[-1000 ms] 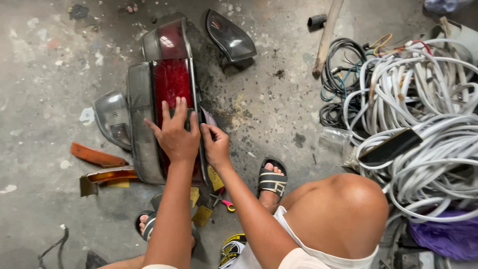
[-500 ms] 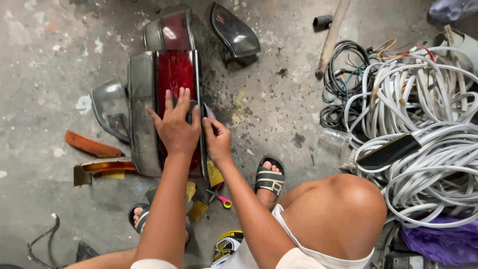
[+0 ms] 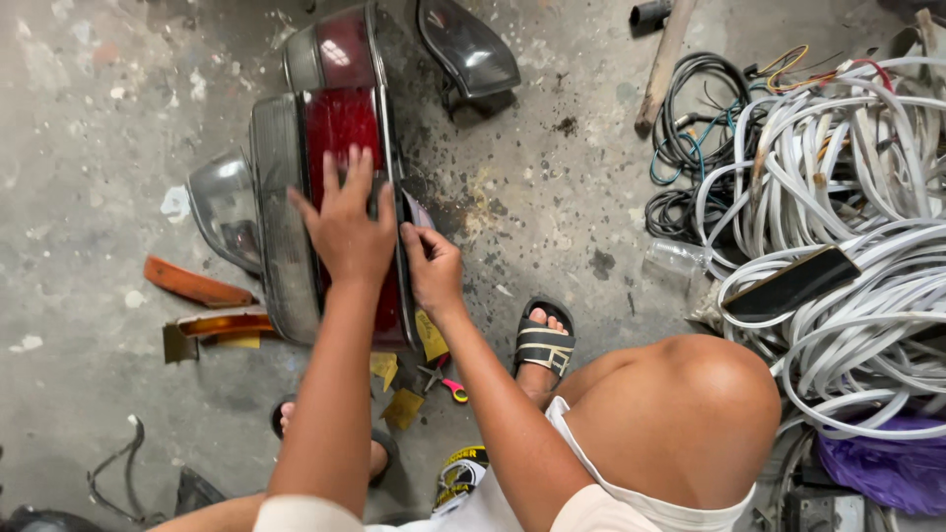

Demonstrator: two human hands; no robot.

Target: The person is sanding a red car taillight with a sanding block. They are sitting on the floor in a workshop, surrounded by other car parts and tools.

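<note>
A car tail light assembly [image 3: 335, 128] with a dark red middle lens and smoky grey side lies lengthwise on the concrete floor. My left hand [image 3: 345, 222] presses flat on the red lens, fingers spread. My right hand [image 3: 432, 264] is at the light's right edge, fingers pinched on a thin strip or blade along that edge; what it is cannot be made out. A second dark red lamp [image 3: 330, 49] sits just beyond the assembly.
A grey lamp housing [image 3: 225, 207] lies left of the assembly, a black one [image 3: 468, 49] above right. Orange lens pieces [image 3: 192, 286], yellow scraps [image 3: 404, 404] and pink-handled cutters [image 3: 448, 386] lie near my sandalled feet. Coiled white and black cables [image 3: 838, 197] pile up at the right.
My left hand slid a little farther up the red lens. My right hand stayed at the light's right edge.
</note>
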